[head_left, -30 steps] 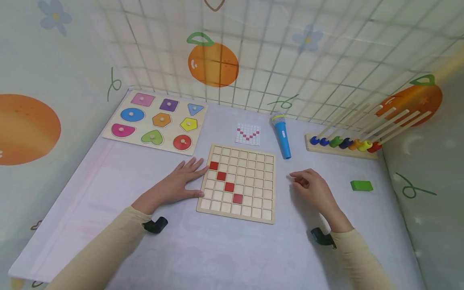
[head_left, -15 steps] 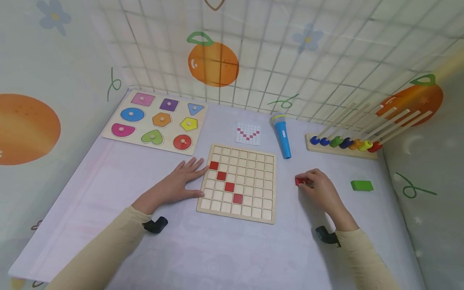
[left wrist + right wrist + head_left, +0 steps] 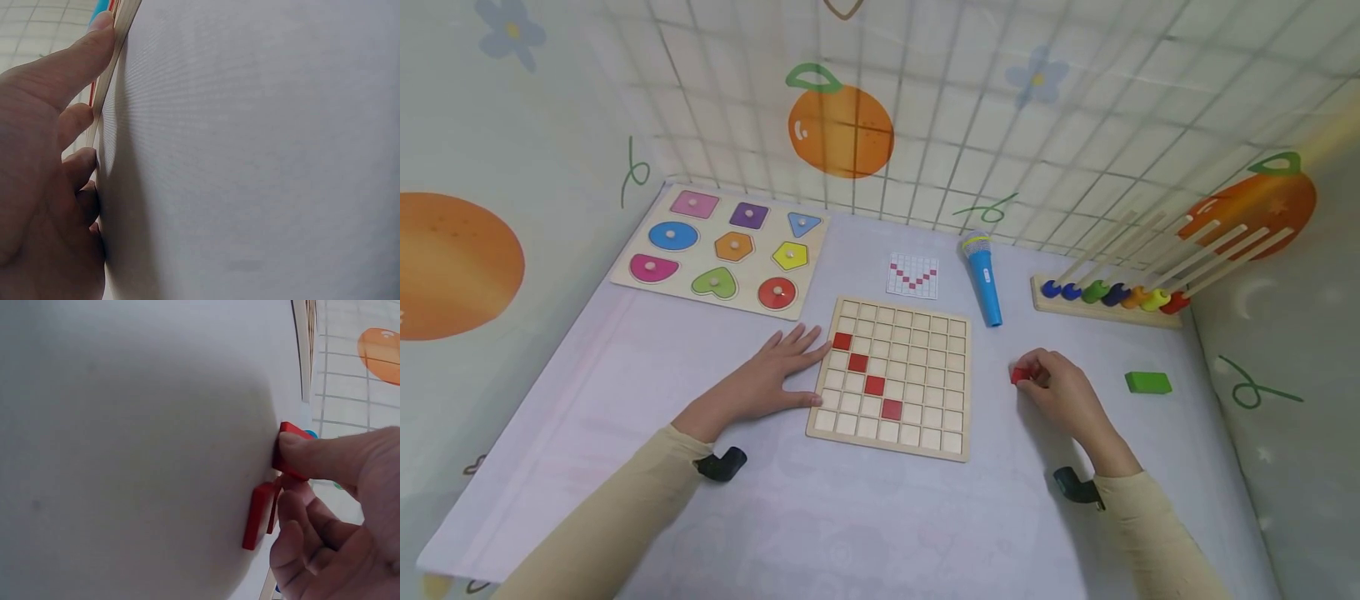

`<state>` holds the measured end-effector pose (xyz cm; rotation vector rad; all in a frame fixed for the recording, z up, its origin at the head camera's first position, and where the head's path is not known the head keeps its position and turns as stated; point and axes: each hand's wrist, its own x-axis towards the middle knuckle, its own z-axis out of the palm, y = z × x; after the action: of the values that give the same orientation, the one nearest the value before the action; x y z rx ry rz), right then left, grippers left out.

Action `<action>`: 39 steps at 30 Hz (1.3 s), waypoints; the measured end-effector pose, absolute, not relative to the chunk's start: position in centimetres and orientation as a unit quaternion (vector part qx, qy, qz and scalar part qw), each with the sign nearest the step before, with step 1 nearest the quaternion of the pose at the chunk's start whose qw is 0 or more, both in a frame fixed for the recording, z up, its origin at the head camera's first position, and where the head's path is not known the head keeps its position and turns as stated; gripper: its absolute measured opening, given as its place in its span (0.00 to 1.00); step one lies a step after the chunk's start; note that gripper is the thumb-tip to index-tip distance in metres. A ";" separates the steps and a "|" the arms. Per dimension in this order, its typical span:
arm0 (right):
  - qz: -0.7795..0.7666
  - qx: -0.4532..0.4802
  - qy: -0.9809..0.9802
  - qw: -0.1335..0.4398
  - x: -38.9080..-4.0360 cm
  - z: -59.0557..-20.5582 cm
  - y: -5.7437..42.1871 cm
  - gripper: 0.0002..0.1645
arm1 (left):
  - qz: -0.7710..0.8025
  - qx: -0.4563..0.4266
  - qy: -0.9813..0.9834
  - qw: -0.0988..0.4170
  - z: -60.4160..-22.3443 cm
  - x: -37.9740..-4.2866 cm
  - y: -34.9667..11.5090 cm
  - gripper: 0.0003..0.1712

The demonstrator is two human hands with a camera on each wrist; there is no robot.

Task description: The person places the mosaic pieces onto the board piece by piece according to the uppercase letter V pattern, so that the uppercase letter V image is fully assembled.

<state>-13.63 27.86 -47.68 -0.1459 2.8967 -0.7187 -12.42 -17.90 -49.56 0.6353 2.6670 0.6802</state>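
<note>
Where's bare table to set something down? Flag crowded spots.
Free: tabletop between the sleeves, in front of the grid board; also left of the left hand, nearer than the shape puzzle. Crowded: behind the board, with card and microphone; around the right hand, with red tiles.

Table (image 3: pixel 880 525), grid board (image 3: pixel 917 360), puzzle (image 3: pixel 747 279), microphone (image 3: pixel 985 283), block (image 3: pixel 1147 382)

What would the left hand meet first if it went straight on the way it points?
The wooden grid board, at once: the left hand appears to touch its left edge with thumb and index finger.
</note>
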 end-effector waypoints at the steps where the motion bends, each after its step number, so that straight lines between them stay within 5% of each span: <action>1: -0.239 -0.049 0.967 0.078 -13.6 -47.7 27.9 0.14 | 0.238 0.222 0.932 0.157 -49.5 -12.4 -17.9 0.52; 39: -0.273 -0.046 0.957 0.085 -12.6 -47.0 26.9 0.15 | 0.236 0.224 0.932 0.160 -49.7 -12.5 -17.9 0.52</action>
<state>-12.61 26.87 -47.02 -0.1378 2.8545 -0.8153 -12.53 -17.94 -49.73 0.6410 2.6625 0.6756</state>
